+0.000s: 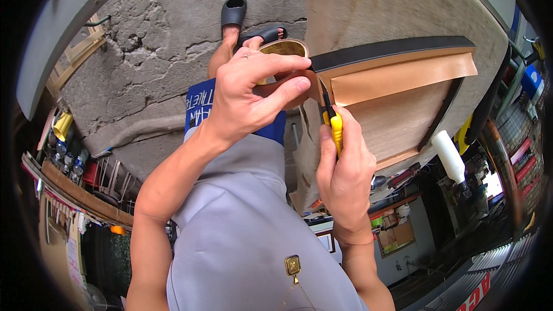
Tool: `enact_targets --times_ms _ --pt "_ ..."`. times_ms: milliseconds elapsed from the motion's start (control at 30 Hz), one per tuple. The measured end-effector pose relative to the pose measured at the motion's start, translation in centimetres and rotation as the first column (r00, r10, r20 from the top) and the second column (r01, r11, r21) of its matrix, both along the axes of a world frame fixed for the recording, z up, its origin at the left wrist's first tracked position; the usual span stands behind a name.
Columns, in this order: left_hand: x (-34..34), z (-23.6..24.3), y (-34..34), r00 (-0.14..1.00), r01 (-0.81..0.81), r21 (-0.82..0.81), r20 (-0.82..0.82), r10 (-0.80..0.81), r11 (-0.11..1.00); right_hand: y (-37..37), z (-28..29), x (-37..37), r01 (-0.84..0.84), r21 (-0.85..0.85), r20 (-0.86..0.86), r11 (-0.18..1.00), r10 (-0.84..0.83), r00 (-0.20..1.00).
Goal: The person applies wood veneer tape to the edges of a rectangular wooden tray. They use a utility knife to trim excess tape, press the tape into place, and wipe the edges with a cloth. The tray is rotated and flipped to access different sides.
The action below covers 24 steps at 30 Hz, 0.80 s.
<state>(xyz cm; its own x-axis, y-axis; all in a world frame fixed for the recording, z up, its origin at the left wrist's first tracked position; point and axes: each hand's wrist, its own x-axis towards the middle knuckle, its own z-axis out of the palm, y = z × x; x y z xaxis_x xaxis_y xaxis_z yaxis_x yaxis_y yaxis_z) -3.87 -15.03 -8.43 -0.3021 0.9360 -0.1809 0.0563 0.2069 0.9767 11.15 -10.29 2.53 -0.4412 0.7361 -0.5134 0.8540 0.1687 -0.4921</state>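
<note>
A utility knife [337,132] with a yellow body is gripped in my right hand [348,175], its dark blade pointing up at the near left corner of a shallow rectangular frame [440,115]. Black material [397,52] covers the frame's far side, and a brown flap [403,78] folds over its inner edge. Just left of the blade, my left hand [245,89] pinches the loose brown strip [308,95] at that corner between thumb and fingers. Behind this hand the strip seems to curve into a loop with a gold-patterned face [285,49], partly hidden by my fingers.
The frame lies on a worn pale work surface [391,0]. A white bottle [449,152] with a dark tip is beside the frame's near right corner. Cracked concrete floor [167,29] stretches to the left, and my feet in dark sandals [233,14] stand on it.
</note>
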Motion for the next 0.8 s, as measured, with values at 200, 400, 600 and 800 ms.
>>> enact_targets --times_ms 200,400,600,800 --pt "-0.33 -0.08 -0.01 0.998 0.045 0.009 -0.033 -0.045 0.999 -0.49 -0.57 0.32 0.025 0.026 -0.014 0.999 -0.024 1.0" --pt "-0.59 0.14 0.19 0.997 0.068 0.001 -0.034 -0.068 0.998 -0.72 -0.84 0.42 0.038 0.053 -0.029 0.998 -0.037 0.999" --pt "-0.6 -0.12 0.19 0.997 0.064 0.04 -0.055 -0.061 0.997 -0.65 -0.8 0.12 0.026 0.062 -0.017 0.998 -0.025 1.0" --pt "-0.72 -0.01 0.23 0.998 0.066 0.014 -0.006 -0.066 0.998 -0.81 -0.87 0.23 0.046 0.056 -0.029 0.997 -0.044 0.999"
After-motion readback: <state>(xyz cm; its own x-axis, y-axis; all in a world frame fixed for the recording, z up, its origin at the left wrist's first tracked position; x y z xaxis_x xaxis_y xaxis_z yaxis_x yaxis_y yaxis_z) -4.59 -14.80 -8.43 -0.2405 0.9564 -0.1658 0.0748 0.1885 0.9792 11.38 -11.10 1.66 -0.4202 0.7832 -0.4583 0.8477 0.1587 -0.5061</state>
